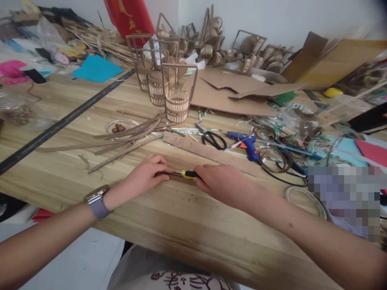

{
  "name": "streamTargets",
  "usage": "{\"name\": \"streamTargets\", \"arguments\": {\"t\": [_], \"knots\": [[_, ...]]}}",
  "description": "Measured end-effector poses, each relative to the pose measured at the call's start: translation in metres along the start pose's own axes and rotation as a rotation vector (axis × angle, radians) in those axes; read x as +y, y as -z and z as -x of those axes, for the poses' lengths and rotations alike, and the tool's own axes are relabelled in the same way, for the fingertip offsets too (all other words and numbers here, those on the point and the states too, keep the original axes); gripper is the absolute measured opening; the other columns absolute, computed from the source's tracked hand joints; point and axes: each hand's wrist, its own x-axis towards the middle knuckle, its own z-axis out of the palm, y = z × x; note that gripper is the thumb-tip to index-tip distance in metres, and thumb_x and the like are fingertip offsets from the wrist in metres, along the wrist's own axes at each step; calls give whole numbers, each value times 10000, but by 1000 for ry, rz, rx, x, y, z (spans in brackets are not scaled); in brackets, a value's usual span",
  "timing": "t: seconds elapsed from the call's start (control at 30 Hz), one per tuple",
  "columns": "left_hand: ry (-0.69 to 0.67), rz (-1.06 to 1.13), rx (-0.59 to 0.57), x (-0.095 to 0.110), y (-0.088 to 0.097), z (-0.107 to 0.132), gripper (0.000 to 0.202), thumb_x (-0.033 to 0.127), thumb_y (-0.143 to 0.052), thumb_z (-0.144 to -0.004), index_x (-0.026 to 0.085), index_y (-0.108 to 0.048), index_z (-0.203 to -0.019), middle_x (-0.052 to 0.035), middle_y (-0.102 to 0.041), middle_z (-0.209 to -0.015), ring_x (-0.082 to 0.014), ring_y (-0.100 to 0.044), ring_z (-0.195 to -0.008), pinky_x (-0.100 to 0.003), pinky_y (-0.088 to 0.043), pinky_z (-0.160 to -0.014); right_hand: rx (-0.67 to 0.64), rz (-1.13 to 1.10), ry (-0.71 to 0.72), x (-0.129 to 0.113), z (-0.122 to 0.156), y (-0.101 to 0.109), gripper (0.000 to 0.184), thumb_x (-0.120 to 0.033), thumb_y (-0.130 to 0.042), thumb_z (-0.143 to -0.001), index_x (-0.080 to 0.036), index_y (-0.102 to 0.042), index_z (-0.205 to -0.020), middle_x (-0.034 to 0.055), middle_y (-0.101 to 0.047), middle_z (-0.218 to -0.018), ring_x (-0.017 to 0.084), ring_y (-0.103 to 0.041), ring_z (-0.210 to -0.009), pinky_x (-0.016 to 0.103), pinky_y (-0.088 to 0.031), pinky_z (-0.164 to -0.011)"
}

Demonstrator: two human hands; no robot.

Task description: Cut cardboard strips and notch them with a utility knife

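Note:
My right hand point(211, 181) is closed around a yellow-and-black utility knife point(188, 174), its tip pointing left. Opposite it, my left hand point(152, 172) pinches one end of a thin brown strip point(178, 178), low over the wooden table. The knife's blade end lies at the strip, close to my left fingertips; whether it touches is too small to tell. Just beyond both hands lies a flat brown cardboard piece point(202, 153). Dark crumbs point(193, 197) are scattered on the table in front of the strip.
Black-handled scissors point(213, 139) and a blue glue gun point(246, 143) lie beyond my right hand. Loose brown strips point(130, 139) are at the left. Small slatted buckets point(177, 106) with tall handles stand farther back. A long dark ruler-like bar point(66, 119) crosses the table.

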Motion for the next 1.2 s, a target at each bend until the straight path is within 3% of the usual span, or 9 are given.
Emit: {"name": "streamTargets", "arguments": {"t": [0.3,0.5,0.77,0.97,1.2], "knots": [[4,15,3,-3,-2,1,213,219,-615,-924,259,-739,-1094,-28,-606,-992,-207,-549,-987,-340,-470,-878,101,109,119,-2,-3,-11,288,-213,-420,-1008,-211,-696,-928,71,-740,-835,223,-720,-682,277,-391,-476],[-84,26,33,-6,-3,3,199,225,-590,-961,227,-745,-1086,-39,-588,-973,-194,-537,-959,-321,-465,-862,-49,229,167,-7,-3,5,239,-74,-509,-929,-194,-710,-974,74,-747,-886,215,-732,-722,260,-352,-441],[-130,3,27,-6,-1,5,229,281,-542,-998,233,-745,-1094,-47,-592,-968,-193,-529,-931,-314,-473,-817,-16,187,66,6,8,-1,160,-123,-542,-938,-194,-685,-928,64,-753,-829,210,-736,-679,270,-362,-441],[-135,-13,31,-5,0,6,248,271,-509,-1012,250,-746,-1081,-47,-604,-959,-192,-527,-923,-311,-471,-813,-23,173,68,21,24,-7,136,-111,-567,-912,-202,-665,-888,67,-750,-811,226,-730,-668,289,-375,-439],[-174,-19,58,-7,-1,6,253,269,-502,-1015,226,-747,-1065,-47,-593,-945,-188,-527,-912,-303,-466,-815,-152,72,-53,42,49,-8,130,-160,-516,-950,-200,-637,-920,35,-749,-799,233,-741,-669,278,-403,-471]]}}
